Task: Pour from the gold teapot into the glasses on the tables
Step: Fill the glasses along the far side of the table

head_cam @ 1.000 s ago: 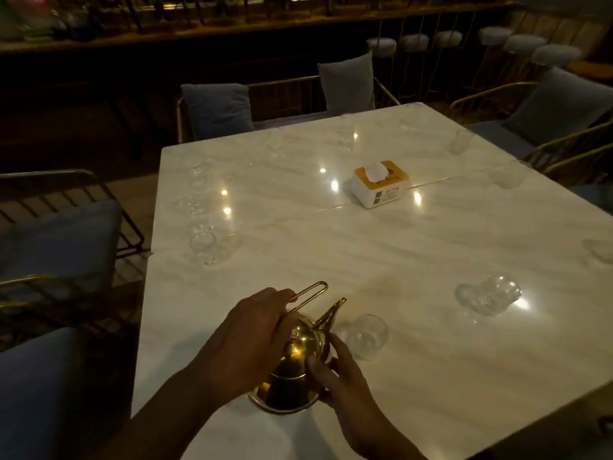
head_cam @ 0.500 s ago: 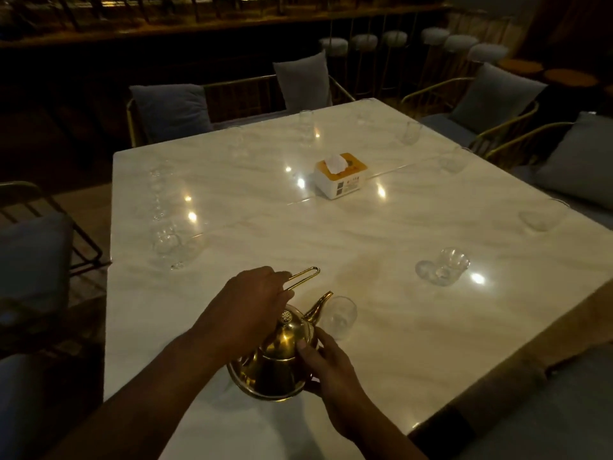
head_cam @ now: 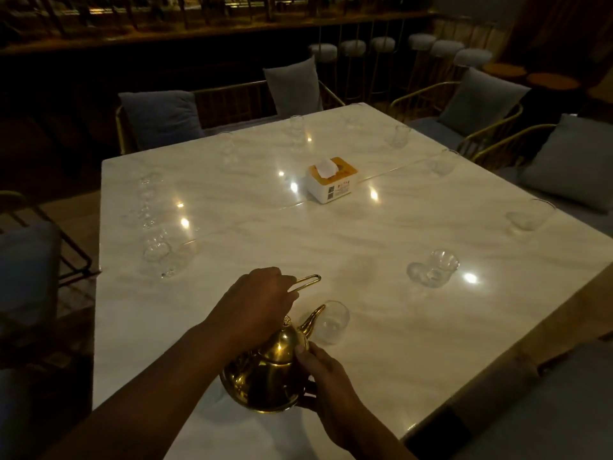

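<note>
Dimness blurs the far glasses for us. Our left hand grips the gold teapot handle, hiding it; right hand steadies the body, spout at the near glass.

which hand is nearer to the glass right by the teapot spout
Right. The right hand cups the gold teapot just below the glass. The left hand holds the handle, off to the glass's left and farther away.

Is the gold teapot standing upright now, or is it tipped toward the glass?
Tipped. The gold teapot leans forward, its spout at the rim of the nearest glass. Whether liquid flows, cannot tell.
</note>
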### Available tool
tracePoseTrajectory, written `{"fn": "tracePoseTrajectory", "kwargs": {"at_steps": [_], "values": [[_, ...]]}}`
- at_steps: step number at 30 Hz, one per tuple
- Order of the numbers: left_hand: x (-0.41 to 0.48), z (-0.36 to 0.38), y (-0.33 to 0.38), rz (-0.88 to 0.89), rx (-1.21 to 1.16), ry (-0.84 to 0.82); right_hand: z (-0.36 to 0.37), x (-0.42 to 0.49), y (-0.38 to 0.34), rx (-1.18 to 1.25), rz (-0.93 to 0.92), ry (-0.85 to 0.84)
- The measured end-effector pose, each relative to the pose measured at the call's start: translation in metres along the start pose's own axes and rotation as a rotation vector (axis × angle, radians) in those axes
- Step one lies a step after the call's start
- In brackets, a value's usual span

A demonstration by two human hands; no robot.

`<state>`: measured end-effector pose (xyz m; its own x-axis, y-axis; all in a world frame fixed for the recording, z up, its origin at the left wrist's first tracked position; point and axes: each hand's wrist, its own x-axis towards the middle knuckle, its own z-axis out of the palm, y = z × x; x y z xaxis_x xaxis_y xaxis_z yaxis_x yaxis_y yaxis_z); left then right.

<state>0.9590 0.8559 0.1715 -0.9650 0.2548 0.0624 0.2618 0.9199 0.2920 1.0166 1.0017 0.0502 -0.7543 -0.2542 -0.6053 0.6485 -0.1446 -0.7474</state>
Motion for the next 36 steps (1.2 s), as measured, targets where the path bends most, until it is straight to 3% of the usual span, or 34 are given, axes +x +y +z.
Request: {"fn": "tracePoseTrajectory", "kwargs": {"at_steps": [36], "values": [[0.003, 0.010, 0.001, -0.042, -0.012, -0.067, -0.004, 0.006, 0.009, 0.008, 0.044, -0.036]]}}
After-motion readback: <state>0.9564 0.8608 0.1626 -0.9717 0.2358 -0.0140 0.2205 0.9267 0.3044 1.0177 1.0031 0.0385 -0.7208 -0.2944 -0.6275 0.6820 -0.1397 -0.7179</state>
